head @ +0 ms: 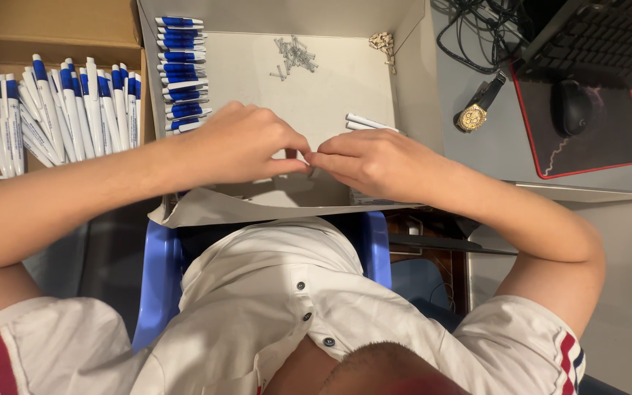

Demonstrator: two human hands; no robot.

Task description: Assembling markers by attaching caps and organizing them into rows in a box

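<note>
- Pinching a small part between fingertips: left hand (239, 146) and right hand (374, 162) meet, both closed, over the box (411, 88). Part too small to identify.
- Done: white-and-blue pens (74, 110) piled in the left box, a neat column (181, 73) stacked inside.
- Left: springs (294, 55), white barrels (363, 122) loose in the box.

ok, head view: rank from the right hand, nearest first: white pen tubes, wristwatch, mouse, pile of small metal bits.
1. White pen tubes, just above the right hand.
2. Pile of small metal bits, up in the box.
3. Wristwatch, right, on the desk.
4. Mouse, far right, on its mat.
2 and 3 are close.
</note>
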